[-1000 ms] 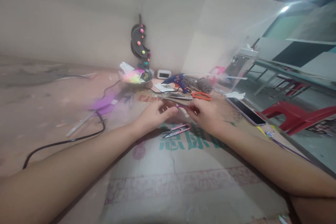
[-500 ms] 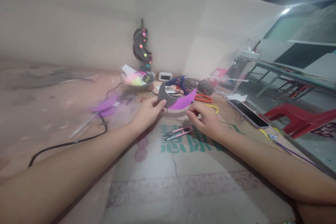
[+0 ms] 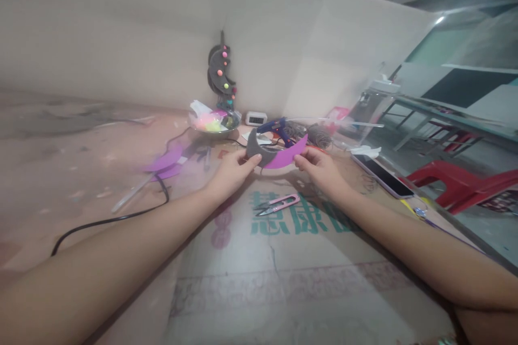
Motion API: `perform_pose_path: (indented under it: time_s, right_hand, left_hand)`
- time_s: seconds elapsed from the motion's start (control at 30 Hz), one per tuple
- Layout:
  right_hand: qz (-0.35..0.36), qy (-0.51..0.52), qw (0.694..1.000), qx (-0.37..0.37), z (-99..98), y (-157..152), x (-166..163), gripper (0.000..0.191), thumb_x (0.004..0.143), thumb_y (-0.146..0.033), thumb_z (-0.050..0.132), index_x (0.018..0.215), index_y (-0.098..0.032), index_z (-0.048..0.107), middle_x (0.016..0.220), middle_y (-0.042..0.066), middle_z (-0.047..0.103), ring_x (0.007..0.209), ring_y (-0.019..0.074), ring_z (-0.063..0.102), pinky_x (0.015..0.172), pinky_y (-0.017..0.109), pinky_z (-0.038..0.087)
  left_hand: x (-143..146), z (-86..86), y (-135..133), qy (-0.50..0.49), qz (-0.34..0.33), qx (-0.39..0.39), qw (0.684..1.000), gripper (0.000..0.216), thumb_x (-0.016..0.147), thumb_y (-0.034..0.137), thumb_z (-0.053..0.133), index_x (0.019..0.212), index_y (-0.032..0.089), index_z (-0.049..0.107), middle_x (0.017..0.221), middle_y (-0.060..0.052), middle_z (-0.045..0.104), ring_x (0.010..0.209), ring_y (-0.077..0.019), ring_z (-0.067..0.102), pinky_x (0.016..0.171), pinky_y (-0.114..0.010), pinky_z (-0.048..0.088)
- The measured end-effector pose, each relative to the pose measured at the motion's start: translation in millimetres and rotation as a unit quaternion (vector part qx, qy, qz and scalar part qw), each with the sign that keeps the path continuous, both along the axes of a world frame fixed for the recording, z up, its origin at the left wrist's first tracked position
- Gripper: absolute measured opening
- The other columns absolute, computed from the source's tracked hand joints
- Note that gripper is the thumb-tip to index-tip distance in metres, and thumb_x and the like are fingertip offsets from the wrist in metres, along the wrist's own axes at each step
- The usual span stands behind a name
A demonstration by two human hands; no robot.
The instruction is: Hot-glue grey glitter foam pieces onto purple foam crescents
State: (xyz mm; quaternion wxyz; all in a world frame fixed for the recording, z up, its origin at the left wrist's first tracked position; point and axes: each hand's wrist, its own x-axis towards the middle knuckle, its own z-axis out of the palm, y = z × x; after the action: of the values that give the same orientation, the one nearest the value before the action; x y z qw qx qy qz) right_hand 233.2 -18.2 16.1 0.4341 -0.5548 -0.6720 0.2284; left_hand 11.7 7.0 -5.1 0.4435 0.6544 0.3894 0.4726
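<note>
Both hands gripped one purple crescent cutout, holding it raised above a printed cardboard sheet on the tabletop, its horns pointing upward. The left hand pinched it near the middle, thumb in front, on the part covered by dark grey yarn. The right hand pinched the bare purple side, thumb in front and fingers behind. What looked like a short loose strand hung below the edge, too small to be sure of.

Pink-handled thread snips lay on the cardboard just in front of the hands. Beyond the crescent stood a blue hot glue gun, with balls of grey yarn just beside it.

The step in hand seemed to be covering the crescent with yarn, roughly half done, judging by the purple left bare. The next move probably called for the left hand to keep the wound turns snug while the right freed itself to guide the strand over the bare side, each turn close against the last.
</note>
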Motion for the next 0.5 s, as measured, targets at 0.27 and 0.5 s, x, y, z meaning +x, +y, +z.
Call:
perform_pose_path:
  time_s: [0.27, 0.5]
  right_hand:
    - [-0.046, 0.001, 0.999, 0.011, -6.5, 46, 34, 0.030, 0.080, -0.036, 0.058, 0.102, -0.016, 0.060, 0.095, 0.007, 0.067, 0.080, 0.0159, 0.062, 0.076, 0.032, 0.051]
    - [-0.041, -0.084, 0.995, 0.020, -1.5, 109, 29, 0.047, 0.071, -0.021, 0.068, 0.116, -0.012, 0.060, 0.116, 0.014, 0.066, 0.103, 0.0242, 0.063, 0.095, 0.041, 0.047]
  left_hand:
    - [-1, -3.6, 1, 0.029, -0.002, 0.008, 1.000, 0.023, 0.080, 0.036, 0.059, 0.086, 0.015, 0.067, 0.065, 0.001, 0.059, 0.054, -0.0107, 0.047, 0.056, -0.022, 0.036]
    - [0, -5.7, 6, -0.018, -0.012, -0.024, 0.999, 0.026, 0.080, 0.039, 0.057, 0.073, 0.015, 0.061, 0.061, 0.002, 0.057, 0.053, -0.0098, 0.046, 0.053, -0.022, 0.034]
